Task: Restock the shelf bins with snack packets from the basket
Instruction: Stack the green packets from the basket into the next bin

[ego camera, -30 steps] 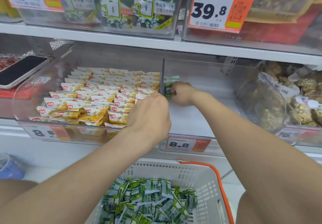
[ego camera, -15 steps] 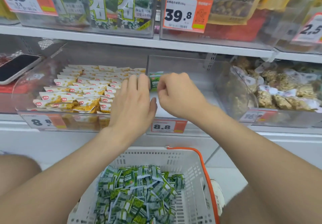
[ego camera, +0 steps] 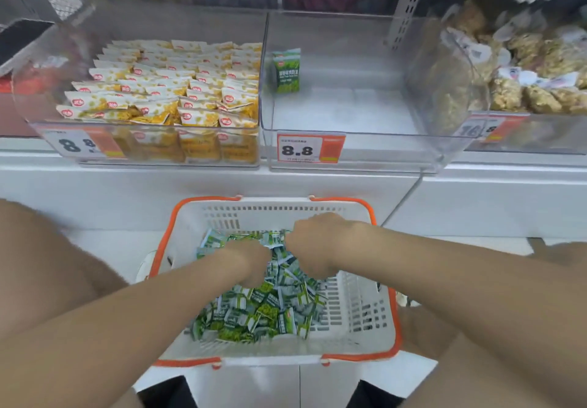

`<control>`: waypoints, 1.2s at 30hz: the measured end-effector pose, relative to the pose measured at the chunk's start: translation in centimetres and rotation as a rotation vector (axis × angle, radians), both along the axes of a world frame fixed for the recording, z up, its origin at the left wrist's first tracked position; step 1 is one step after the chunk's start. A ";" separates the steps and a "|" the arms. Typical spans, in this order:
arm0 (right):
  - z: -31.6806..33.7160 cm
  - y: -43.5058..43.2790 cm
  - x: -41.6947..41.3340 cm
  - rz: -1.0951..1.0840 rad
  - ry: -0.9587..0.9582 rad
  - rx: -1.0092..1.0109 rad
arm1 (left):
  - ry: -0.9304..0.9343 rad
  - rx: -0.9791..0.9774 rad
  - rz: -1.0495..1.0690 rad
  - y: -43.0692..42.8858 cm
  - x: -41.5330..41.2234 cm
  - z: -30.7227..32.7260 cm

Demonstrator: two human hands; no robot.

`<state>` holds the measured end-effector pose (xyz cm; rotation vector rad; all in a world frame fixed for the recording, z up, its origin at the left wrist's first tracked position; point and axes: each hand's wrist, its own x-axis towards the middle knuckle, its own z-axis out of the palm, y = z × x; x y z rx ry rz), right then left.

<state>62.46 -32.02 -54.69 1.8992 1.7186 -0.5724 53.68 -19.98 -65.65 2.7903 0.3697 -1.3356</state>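
1. Green-and-white snack packets (ego camera: 266,309) lie heaped in the basket (ego camera: 355,318); we have our left hand (ego camera: 251,261) and right hand (ego camera: 317,242) curled down into the pile's far end. Whether either has a packet, we cannot tell.
2. Clear middle bin (ego camera: 349,112): up and ahead of both hands, nearer the right.
3. One packet (ego camera: 287,70) stands upright against the bin's left wall.

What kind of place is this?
Most likely a shop's snack aisle: clear shelf bins carry price tags, and a shopping basket holds green snack packets.
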 end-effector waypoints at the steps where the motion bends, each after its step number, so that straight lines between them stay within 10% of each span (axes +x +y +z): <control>1: -0.7 0.1 -0.2 0.025 0.012 -0.048 | 0.022 0.000 -0.016 -0.1 -0.5 -1.8; 13: -3.1 2.1 -0.3 0.128 0.035 -0.065 | -0.011 -0.052 0.048 0.5 -3.8 -12.0; 24: 1.1 2.3 0.3 0.074 0.056 0.045 | -0.375 -0.386 0.344 0.6 -0.8 -2.3; 36: 10.7 2.7 4.4 -0.358 0.230 1.271 | -1.047 -0.795 0.614 2.9 -0.8 17.7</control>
